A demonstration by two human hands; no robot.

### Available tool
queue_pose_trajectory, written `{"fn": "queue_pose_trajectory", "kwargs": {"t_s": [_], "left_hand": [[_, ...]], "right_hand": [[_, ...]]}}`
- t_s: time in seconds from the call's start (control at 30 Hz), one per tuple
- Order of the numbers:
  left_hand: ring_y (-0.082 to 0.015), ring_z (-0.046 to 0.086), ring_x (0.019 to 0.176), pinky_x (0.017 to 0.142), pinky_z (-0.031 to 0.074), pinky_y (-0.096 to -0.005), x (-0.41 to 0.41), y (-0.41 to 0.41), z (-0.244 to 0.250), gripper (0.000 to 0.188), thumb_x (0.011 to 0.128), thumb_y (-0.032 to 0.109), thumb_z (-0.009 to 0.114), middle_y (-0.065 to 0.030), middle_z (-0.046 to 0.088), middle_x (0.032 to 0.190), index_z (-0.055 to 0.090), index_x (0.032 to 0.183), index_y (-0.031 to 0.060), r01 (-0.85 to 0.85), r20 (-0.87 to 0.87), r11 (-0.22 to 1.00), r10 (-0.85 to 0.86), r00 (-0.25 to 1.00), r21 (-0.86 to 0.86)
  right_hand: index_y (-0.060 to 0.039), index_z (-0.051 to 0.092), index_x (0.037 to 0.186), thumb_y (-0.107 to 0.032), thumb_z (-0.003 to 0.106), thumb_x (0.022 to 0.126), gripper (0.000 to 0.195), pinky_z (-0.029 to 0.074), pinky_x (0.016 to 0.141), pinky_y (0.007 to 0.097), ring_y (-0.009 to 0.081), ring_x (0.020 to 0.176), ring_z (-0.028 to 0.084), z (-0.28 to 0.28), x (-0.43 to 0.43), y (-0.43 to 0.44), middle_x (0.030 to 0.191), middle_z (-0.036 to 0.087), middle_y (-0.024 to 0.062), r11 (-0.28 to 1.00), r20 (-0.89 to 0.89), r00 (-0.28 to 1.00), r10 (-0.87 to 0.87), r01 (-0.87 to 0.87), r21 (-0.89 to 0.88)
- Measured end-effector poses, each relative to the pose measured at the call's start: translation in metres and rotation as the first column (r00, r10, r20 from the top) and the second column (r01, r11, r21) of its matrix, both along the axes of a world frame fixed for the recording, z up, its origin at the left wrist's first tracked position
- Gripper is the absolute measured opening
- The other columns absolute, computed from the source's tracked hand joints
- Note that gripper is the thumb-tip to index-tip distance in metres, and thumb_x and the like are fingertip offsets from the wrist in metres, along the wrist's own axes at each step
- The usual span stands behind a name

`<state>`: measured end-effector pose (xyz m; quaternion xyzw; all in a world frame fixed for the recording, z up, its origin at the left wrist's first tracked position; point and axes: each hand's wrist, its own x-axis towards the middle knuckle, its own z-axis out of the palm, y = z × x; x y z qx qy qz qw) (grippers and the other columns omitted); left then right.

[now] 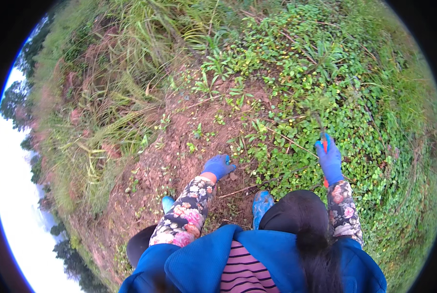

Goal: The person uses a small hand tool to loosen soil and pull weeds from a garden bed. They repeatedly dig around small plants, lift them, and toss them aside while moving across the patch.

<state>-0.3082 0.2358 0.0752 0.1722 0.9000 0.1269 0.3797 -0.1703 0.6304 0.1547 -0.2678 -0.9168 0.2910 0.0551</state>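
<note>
My right hand [329, 159], in a blue knit glove, grips a hand tool by its orange-red handle [325, 145]. A narrow metal blade [320, 124] points away from me above low leafy ground cover [295, 146]; its blurred tip leaves the exact kind of tool unclear. Over bare reddish soil [182, 150] hovers my left hand [218, 166], also gloved in blue. Its fingers are slightly bent and apart, with nothing visible between them. Small green weeds [198, 132] grow from the soil just beyond it.
Tall grass [119, 84] stands at the left and far side. Dry thin stems [288, 139] cross the ground cover, and one twig [236, 191] lies near my blue boot [262, 205]. Leafy clumps [213, 69] grow ahead. My bent knee [295, 212] is close to my right forearm.
</note>
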Motion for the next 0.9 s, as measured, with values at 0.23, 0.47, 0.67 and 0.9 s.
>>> {"fn": "queue_pose_trajectory", "kwargs": {"t_s": [0.23,0.47,0.67,0.9], "left_hand": [[-0.0353,0.061,0.099,0.088,0.048,-0.0444,0.013,-0.02,0.007,0.04,0.081,0.046,0.068,-0.0176,0.064,0.104,0.062,0.098,0.0099,0.065,-0.068,0.998,-0.063,0.996,0.018],[-0.0248,0.068,0.094,0.087,0.052,-0.0359,-0.099,-0.04,0.147,0.044,0.084,0.044,0.067,-0.0134,0.071,0.104,0.067,0.114,0.0111,-0.066,-0.023,0.971,0.062,0.998,-0.228],[-0.0288,0.067,0.1,0.092,0.051,-0.0391,-0.23,-0.006,0.285,0.044,0.091,0.043,0.061,-0.0168,0.069,0.11,0.065,0.114,0.0067,-0.17,-0.443,0.935,0.016,0.896,-0.311],[-0.0367,0.065,0.098,0.088,0.05,-0.0447,-0.312,0.082,0.307,0.043,0.087,0.047,0.058,-0.0196,0.068,0.105,0.064,0.106,0.0082,0.101,-0.523,0.867,-0.383,0.761,-0.489]], "right_hand": [[-0.0135,0.043,0.145,-0.022,0.053,0.098,0.049,0.05,0.088,0.0389,0.0329,0.101,0.065,-0.01,0.003,-0.03,0.124,0.062,0.019,0.898,-0.231,0.95,0.21,-0.281,-0.339],[-0.0112,0.051,0.137,-0.03,0.058,0.095,0.047,0.05,0.083,0.0463,0.0409,0.095,0.063,-0.038,-0.001,-0.033,0.108,0.066,0.0234,0.903,-0.105,0.956,0.273,-0.293,-0.314],[-0.006,0.058,0.123,-0.031,0.061,0.092,0.04,0.051,0.076,0.0477,0.0418,0.087,0.064,-0.097,-0.003,-0.008,0.095,0.067,0.0238,0.948,-0.051,0.99,0.134,-0.143,-0.285],[-0.0031,0.062,0.11,-0.029,0.064,0.086,0.035,0.051,0.067,0.0486,0.0392,0.073,0.064,-0.149,-0.014,-0.005,0.081,0.066,0.0211,0.993,0.154,0.985,0.079,-0.065,-0.094]]}}
